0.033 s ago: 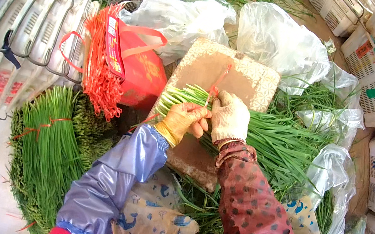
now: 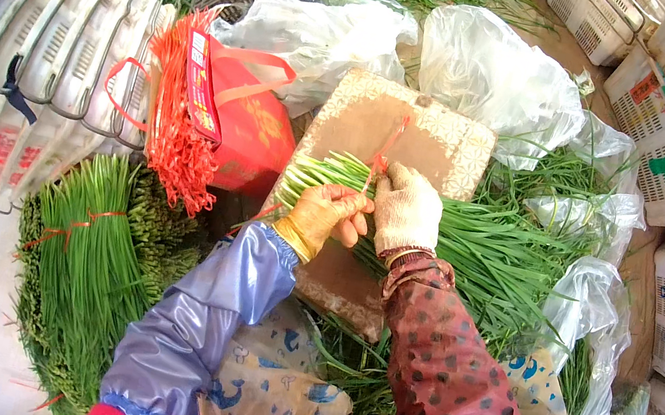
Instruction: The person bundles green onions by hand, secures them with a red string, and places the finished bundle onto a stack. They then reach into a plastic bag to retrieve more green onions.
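A bundle of green chives (image 2: pixel 478 238) lies across a worn board (image 2: pixel 453 131), pale stem ends to the left. A thin red tie (image 2: pixel 379 162) runs over the stems, its loose end on the board. My left hand (image 2: pixel 326 213), in a yellowish glove with bare fingertips, is closed in a pinch on the tie at the bundle's near side. Against it, my right hand (image 2: pixel 408 210), in a white knitted glove, is closed at the tie on top of the chives; its fingertips are partly hidden.
Left of the board, a red bag (image 2: pixel 252 135) stands beside a hank of red ties (image 2: pixel 179 118). Tied chive bundles (image 2: pixel 90 245) are piled at the lower left. White crates (image 2: pixel 66 54) stand at left, more crates (image 2: pixel 656 140) at right. Clear plastic bags (image 2: pixel 498 77) and loose chives surround the board.
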`<state>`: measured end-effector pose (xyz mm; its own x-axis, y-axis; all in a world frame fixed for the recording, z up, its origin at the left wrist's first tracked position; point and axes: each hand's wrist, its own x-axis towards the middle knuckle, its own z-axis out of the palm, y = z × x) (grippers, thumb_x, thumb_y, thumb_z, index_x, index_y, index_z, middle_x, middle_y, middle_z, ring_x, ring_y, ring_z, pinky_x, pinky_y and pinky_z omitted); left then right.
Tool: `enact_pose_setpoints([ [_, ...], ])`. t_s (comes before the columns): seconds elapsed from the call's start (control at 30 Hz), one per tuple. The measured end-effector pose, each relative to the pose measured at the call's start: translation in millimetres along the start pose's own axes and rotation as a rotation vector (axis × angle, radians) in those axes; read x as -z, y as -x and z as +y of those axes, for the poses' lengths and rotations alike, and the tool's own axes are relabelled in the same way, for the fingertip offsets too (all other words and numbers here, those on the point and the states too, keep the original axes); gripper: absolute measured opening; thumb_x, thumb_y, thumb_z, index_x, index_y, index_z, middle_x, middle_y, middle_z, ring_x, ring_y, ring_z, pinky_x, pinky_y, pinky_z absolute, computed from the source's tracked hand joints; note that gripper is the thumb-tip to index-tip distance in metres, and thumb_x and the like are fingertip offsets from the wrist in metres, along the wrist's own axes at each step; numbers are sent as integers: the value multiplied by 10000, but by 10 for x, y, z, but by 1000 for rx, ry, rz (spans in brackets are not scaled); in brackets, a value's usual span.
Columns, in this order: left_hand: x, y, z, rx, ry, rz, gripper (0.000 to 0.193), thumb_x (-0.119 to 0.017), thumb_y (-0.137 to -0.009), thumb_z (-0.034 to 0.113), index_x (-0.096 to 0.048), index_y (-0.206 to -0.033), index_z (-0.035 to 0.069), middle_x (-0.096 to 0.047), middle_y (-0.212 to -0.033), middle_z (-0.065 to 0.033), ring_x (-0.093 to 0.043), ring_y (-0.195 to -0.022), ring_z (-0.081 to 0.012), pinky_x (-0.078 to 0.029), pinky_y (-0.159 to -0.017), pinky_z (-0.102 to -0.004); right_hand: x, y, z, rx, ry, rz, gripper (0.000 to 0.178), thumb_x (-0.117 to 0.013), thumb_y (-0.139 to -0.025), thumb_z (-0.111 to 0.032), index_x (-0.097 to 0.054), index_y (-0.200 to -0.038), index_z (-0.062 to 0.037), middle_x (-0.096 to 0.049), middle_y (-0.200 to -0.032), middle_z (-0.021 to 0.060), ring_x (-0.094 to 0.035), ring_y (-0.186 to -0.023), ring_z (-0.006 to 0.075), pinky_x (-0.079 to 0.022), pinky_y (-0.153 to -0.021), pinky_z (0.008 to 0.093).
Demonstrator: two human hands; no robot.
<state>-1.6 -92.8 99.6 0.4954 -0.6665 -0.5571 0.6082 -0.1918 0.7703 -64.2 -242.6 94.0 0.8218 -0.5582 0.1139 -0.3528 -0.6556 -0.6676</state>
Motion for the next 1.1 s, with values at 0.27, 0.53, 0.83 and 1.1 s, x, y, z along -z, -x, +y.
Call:
enact_pose_setpoints([
  [0.27, 28, -90, 18, 59, -55, 8, 289, -579, -951, 209, -626, -1005, -70, -661, -707, -119, -574, -476, -161, -483, -480, -272, 2, -1, 46, -33, -38, -19, 149, -602, -856, -220, -668, -863, -86, -659, -854, 136, -628, -869, 332, -496, -778, 442],
  [0.53, 36, -212, 9, 64, -33, 12, 269, -584, -947, 214, -636, -968, -49, -668, -702, -122, -577, -462, -164, -473, -461, -277, 173, 22, 17, 36, -212, -140, 140, -580, -850, -170, -666, -878, -64, -649, -867, 152, -610, -890, 358, -483, -794, 445],
  [0.83, -69, -245, 45, 103, -101, 153, 196, -607, -943, 186, -639, -902, -2, -663, -684, -107, -575, -448, -146, -434, -396, -279, 270, -48, 65, -349, -803, -523, 284, -593, -857, -210, -697, -1019, -1, -684, -832, 93, -626, -822, 139, -474, -785, 289],
  [1.1, -270, -111, 155, -679, -945, 353, 483, -700, -814, -4, -551, -1274, 13, -659, -1141, -115, -613, -1080, -181, -471, -937, -285, 280, -164, 146, -524, -897, -474, 242, -662, -807, -154, -718, -953, 30, -696, -805, 69, -620, -722, 132, -481, -682, 274],
])
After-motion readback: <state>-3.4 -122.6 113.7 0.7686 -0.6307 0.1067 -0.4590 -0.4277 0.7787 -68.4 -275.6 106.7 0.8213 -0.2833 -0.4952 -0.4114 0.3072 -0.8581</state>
